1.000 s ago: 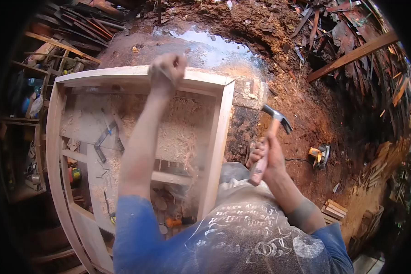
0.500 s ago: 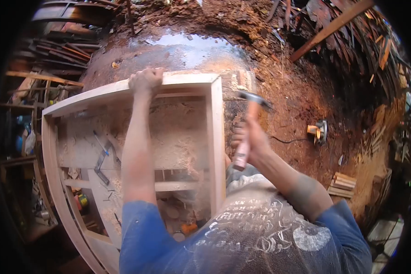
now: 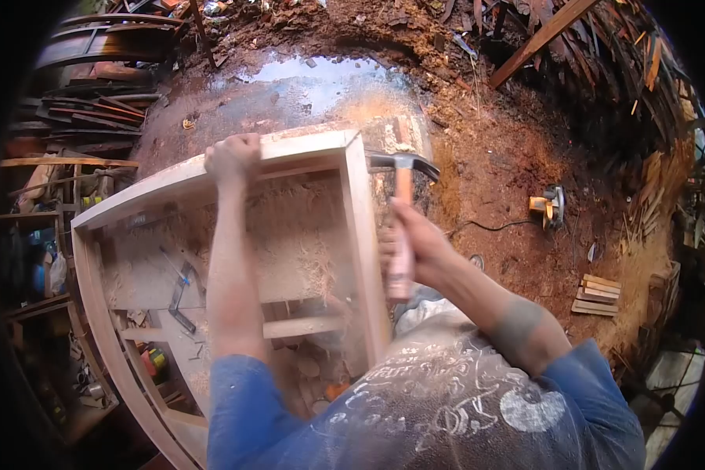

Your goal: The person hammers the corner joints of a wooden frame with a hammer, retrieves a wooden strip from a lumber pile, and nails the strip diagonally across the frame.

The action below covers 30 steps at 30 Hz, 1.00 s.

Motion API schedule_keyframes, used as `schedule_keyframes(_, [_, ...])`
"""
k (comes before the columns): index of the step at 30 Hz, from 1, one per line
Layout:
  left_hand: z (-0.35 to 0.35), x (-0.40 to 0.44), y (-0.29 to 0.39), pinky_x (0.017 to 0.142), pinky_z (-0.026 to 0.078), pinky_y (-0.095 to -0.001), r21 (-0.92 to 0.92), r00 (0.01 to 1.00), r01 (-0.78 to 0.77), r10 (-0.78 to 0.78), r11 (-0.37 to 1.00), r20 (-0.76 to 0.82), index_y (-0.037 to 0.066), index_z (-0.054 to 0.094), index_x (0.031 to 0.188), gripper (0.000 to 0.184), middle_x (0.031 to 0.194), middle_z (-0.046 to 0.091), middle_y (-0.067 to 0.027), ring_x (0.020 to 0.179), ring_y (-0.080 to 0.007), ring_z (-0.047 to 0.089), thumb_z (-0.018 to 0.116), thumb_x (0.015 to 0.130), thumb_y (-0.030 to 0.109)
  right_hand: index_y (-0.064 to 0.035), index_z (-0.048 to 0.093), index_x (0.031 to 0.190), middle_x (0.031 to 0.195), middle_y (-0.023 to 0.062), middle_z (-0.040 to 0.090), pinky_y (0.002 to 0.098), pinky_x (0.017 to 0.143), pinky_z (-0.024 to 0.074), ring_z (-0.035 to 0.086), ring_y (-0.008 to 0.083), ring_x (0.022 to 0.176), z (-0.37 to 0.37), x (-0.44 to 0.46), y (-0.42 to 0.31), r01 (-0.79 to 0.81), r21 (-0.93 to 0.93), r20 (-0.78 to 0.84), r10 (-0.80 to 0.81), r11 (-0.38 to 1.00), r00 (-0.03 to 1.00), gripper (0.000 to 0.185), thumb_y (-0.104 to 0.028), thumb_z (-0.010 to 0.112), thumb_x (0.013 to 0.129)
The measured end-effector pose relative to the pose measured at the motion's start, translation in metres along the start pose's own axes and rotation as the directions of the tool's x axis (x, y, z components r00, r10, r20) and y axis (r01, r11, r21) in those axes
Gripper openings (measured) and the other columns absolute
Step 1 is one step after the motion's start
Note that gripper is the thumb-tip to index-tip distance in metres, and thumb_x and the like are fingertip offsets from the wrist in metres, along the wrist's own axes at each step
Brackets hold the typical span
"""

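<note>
My right hand [image 3: 415, 243] is wrapped around the handle of a claw hammer [image 3: 403, 176]. The dark hammer head lies right beside the outer side of a wooden frame [image 3: 357, 227], near its far right corner; I cannot tell if it touches the wood. My left hand [image 3: 233, 158] is closed over the far rail of that frame, left of the corner. The frame stands on edge over a work surface strewn with sawdust. Inside it lies a dark clamp-like tool with a blue part [image 3: 182, 294].
A circular saw-like power tool [image 3: 548, 207] with a dark cord sits on the reddish ground at the right. Nearby is a small stack of wood pieces [image 3: 598, 295]. Scrap timber [image 3: 94, 110] fills the far left, and a wooden post [image 3: 544, 41] slants at the upper right. A puddle [image 3: 317, 82] lies beyond the frame.
The hammer has swung left toward the frame's corner with my right hand. My left hand keeps its grip on the rail. The whole view has shifted slightly.
</note>
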<state>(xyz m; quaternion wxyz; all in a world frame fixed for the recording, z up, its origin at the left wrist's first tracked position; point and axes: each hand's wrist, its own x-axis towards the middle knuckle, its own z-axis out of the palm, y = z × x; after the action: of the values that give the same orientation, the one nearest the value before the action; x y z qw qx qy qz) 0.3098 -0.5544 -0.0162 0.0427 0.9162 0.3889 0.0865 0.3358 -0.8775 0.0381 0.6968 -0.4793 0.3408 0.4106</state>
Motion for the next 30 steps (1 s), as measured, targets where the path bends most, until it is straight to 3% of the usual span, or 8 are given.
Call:
schedule_keyframes(3, [-0.002,0.005,-0.006,0.09,0.047,-0.0472,-0.035,1.0,-0.019,0.019,0.999,0.0,0.011,0.078,0.083,0.043,0.087,0.07,-0.0252,0.089,-0.0439,0.065,0.045,0.084,0.038,-0.0099,0.046,0.081,0.057,-0.0051,0.043,0.0227,0.039,0.039,0.041,0.0067,0.044,-0.036,0.02,-0.033,-0.111,-0.031,0.352,0.115,0.993,0.929,0.037,-0.042,0.055,0.098])
schedule_keyframes(10, [0.004,0.008,0.0,0.089,0.047,-0.0468,0.031,0.999,0.009,-0.008,0.999,-0.039,0.011,0.077,0.08,0.042,0.087,0.07,-0.0239,0.087,-0.0437,0.065,0.045,0.084,0.038,-0.0086,0.048,0.082,0.06,-0.0009,0.046,0.0299,0.045,0.046,0.048,0.0148,0.049,-0.1,0.009,-0.083,0.428,0.252,-0.383,-0.316,0.868,0.868,0.049,-0.055,0.049,0.098])
schedule_keyframes(13, [0.001,-0.001,-0.002,0.088,0.047,-0.0465,0.037,1.0,-0.007,0.008,0.999,-0.019,0.011,0.077,0.08,0.042,0.087,0.07,-0.0232,0.088,-0.0436,0.064,0.045,0.084,0.038,-0.0094,0.048,0.085,0.06,0.0005,0.046,0.0334,0.045,0.0451,0.047,0.0175,0.049,-0.071,0.046,0.014,0.132,0.267,0.143,-0.175,0.955,0.974,0.045,-0.052,0.049,0.098])
schedule_keyframes(17, [0.0,0.0,-0.007,0.086,0.048,-0.0472,0.028,1.0,-0.02,0.02,0.999,-0.005,0.012,0.077,0.079,0.041,0.086,0.07,-0.0222,0.087,-0.0435,0.064,0.045,0.083,0.038,-0.0133,0.046,0.079,0.055,-0.0066,0.041,0.0255,0.041,0.0399,0.043,0.0077,0.046,-0.062,0.026,-0.053,-0.19,0.044,0.367,0.161,0.981,0.916,0.036,-0.042,0.053,0.099])
schedule_keyframes(21, [0.006,0.01,-0.004,0.085,0.048,-0.0484,0.049,0.999,0.003,-0.001,0.999,-0.042,0.012,0.077,0.079,0.04,0.086,0.07,-0.0219,0.086,-0.0443,0.064,0.046,0.083,0.038,-0.0144,0.047,0.078,0.054,-0.0056,0.041,0.0257,0.045,0.0433,0.046,0.0068,0.047,-0.136,0.018,-0.117,0.438,0.336,-0.18,-0.4,0.834,0.899,0.039,-0.046,0.046,0.102])
schedule_keyframes(23, [0.005,0.009,-0.003,0.084,0.048,-0.0488,0.044,0.998,0.006,-0.004,0.999,-0.056,0.012,0.077,0.079,0.04,0.086,0.07,-0.0217,0.086,-0.0448,0.064,0.046,0.082,0.038,-0.0135,0.047,0.083,0.054,-0.0017,0.041,0.0359,0.048,0.0464,0.047,0.0141,0.047,-0.092,0.031,-0.063,0.484,-0.002,-0.239,-0.47,0.875,0.85,0.037,-0.044,0.044,0.102])
schedule_keyframes(26, [0.005,0.001,-0.008,0.084,0.048,-0.0488,0.032,0.997,-0.004,0.006,0.999,-0.071,0.012,0.077,0.078,0.039,0.085,0.07,-0.0214,0.084,-0.0454,0.063,0.047,0.082,0.038,-0.0114,0.048,0.088,0.057,-0.0016,0.045,0.0334,0.045,0.0474,0.048,0.0131,0.047,-0.004,0.016,0.007,-0.337,0.041,0.332,0.305,0.941,0.892,0.029,-0.037,0.051,0.1])
schedule_keyframes(30, [0.0,0.007,-0.008,0.083,0.048,-0.0479,-0.006,0.998,-0.014,0.014,1.0,-0.066,0.012,0.077,0.077,0.039,0.084,0.07,-0.0215,0.082,-0.0459,0.063,0.047,0.082,0.038,-0.0115,0.047,0.083,0.058,-0.0051,0.047,0.0219,0.04,0.0425,0.047,0.0061,0.046,-0.049,0.015,-0.06,-0.075,0.053,0.262,0.058,0.996,0.963,0.033,-0.04,0.053,0.099])
